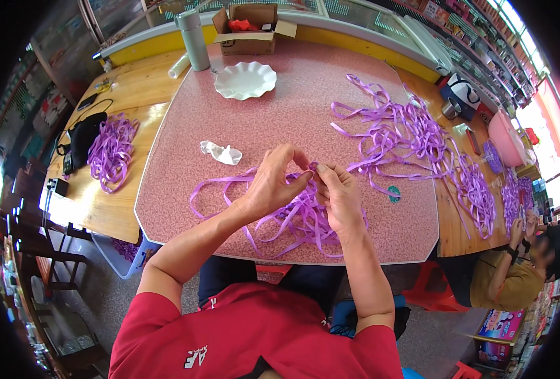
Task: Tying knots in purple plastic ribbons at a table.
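Close together above the pink speckled tabletop (185, 120), my two hands meet at a small bunched piece of purple ribbon (313, 167). My left hand (276, 180) pinches it with thumb and index fingertips, the fingers arched. From the other side, my right hand (340, 194) grips the same piece between thumb and fingers. Exactly how the ribbon is folded or knotted there is too small to tell. A loose heap of purple ribbon loops (302, 221) lies beneath both hands, and some loops trail out to the left past my wrist.
A large purple ribbon tangle (393, 126) spreads at right; another pile (112, 151) lies left. Crumpled white tissue (222, 153), a scalloped white plate (246, 80), a pale green bottle (193, 41) and an open cardboard box (248, 43) stand farther back. A person (513, 271) sits at right.
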### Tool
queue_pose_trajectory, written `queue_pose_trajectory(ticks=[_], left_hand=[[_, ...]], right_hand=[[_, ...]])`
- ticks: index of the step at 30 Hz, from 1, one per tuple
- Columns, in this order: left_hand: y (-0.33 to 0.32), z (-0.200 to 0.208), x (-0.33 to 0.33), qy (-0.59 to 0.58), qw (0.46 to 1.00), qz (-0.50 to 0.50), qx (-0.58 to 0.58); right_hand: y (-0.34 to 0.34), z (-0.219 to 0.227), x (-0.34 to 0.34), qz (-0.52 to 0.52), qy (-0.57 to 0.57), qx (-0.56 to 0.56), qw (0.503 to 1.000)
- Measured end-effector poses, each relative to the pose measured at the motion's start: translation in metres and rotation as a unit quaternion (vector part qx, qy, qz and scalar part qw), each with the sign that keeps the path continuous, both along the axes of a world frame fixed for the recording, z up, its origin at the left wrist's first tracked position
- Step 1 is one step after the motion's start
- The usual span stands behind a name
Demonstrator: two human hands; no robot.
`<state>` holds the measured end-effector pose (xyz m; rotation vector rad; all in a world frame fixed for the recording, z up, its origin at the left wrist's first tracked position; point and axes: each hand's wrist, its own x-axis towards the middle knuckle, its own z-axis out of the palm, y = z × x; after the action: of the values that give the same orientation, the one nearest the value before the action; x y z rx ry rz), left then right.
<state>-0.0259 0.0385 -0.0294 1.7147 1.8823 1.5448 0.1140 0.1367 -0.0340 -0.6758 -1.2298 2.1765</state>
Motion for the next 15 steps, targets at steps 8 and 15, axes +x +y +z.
queue_pose_trajectory(ticks=[8, 15], left_hand=[[-0.0010, 0.0001, -0.0021, 0.080, 0.996, 0.001, 0.047], [-0.0006, -0.0055, -0.0031, -0.027, 0.999, -0.005, 0.026]], right_hand=[[0.0004, 0.0008, 0.0020, -0.007, -0.014, 0.020, 1.000], [0.0016, 0.0032, 0.0070, 0.023, -0.033, 0.058, 0.998]])
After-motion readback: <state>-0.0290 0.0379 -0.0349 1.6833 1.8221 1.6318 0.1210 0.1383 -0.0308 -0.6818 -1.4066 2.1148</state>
